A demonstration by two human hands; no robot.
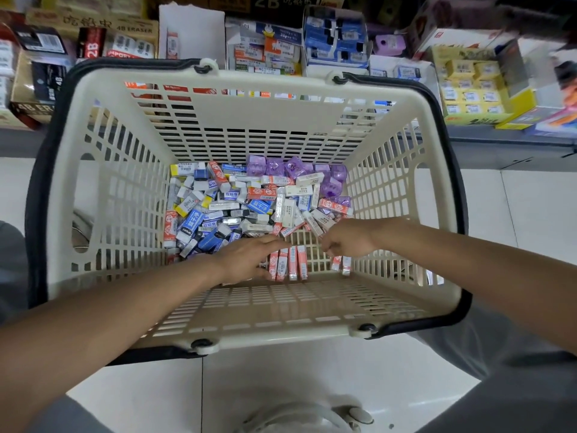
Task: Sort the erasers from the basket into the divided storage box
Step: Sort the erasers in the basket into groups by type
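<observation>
shelved stationery boxes (pixel 471 85), white tiled floor (pixel 515 201)

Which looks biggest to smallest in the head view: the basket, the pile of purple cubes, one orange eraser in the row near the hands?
1. basket, far the largest.
2. purple cubes, a small cluster in the far right corner.
3. orange eraser, smallest, although it lies nearer the camera.

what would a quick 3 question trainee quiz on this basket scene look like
1. True or false: both hands are inside the basket.
2. Which erasers stand in a neat row by the left hand? A) purple B) orange-red C) blue
3. Fill in: the purple erasers lie at the basket's far ____ corner.

Key: 1 true. 2 B, the orange-red erasers. 3 right. The right hand reaches in too.
</observation>
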